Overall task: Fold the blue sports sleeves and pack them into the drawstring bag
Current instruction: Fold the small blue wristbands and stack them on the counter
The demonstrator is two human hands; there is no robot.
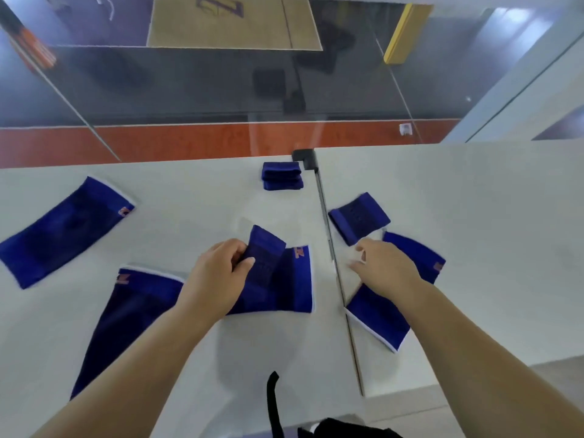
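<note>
Centrally, the left hand [218,273] pinches a small knit blue sleeve [264,257] between thumb and fingers; its long axis points toward one o'clock, over a larger white-edged sleeve [294,279]. At three o'clock the right hand [385,267] hovers, fingers loosely spread, empty. At twelve o'clock lies a folded stack [282,176] on the smooth white table [189,191].

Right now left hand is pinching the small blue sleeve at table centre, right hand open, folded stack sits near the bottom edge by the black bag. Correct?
Not quite. The head view shows the folded stack at the table's far edge, away from the black bag. The left hand does pinch the small blue sleeve; the right hand is open.
</note>
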